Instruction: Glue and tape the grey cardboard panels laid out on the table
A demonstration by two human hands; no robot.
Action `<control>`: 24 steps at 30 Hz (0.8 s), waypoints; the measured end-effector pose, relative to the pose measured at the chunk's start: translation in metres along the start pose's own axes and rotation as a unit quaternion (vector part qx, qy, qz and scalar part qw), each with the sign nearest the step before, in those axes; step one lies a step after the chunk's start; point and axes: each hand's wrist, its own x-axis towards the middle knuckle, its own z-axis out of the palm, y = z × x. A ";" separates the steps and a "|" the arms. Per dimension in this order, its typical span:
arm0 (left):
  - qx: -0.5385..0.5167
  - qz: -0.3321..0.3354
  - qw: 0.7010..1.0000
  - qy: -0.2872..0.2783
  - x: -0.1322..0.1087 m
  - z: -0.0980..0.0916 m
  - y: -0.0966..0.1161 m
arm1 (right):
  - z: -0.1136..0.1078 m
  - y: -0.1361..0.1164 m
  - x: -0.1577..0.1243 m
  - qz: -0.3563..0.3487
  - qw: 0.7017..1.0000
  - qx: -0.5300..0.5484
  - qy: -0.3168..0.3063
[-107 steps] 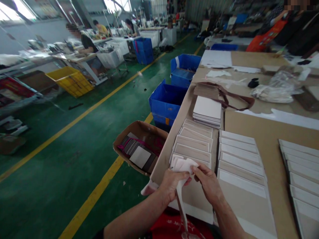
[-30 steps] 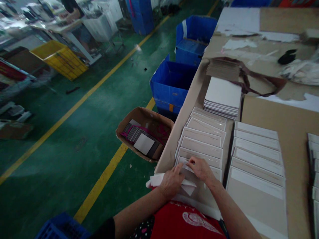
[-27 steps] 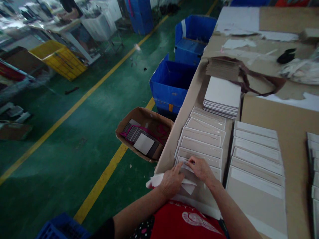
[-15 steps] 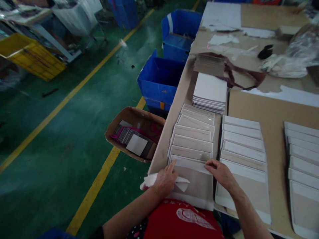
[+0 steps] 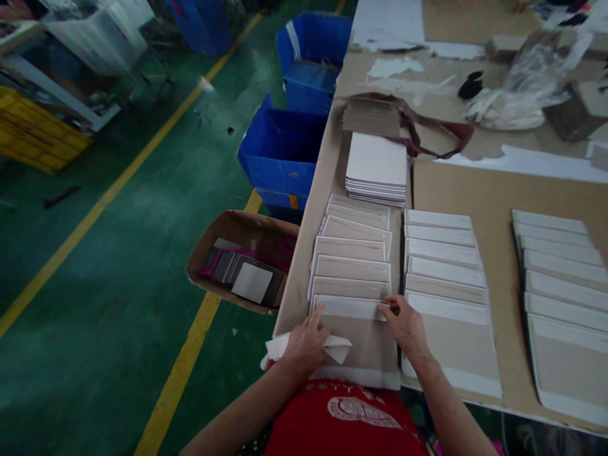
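Note:
My left hand (image 5: 304,345) holds crumpled white paper strips (image 5: 338,348) under its palm, and its index finger reaches onto the left end of a white strip (image 5: 350,307). That strip lies along the top edge of the nearest grey-beige board panel (image 5: 368,342). At the strip's right end, my right hand (image 5: 407,324) is closed, thumb and fingertips pinched at the strip. Behind this panel, several overlapping panels (image 5: 351,268) fan away up the table. They show brown faces with pale edges.
Two more fanned rows of white-edged panels (image 5: 449,326) (image 5: 570,351) lie to the right. Farther back are a stack of white boards (image 5: 377,158) and a brown strap (image 5: 451,136). Left of the table's edge stand a cardboard box (image 5: 237,218) and blue bins (image 5: 280,168).
The camera view has shifted, moving the scene leftward. My right hand has lowered the strip's right end closer to the panel. My left hand stays at the strip's left end.

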 end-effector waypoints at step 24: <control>0.009 0.002 0.999 0.033 0.000 0.007 -0.007 | -0.017 -0.004 -0.008 -0.051 0.979 -0.169 0.106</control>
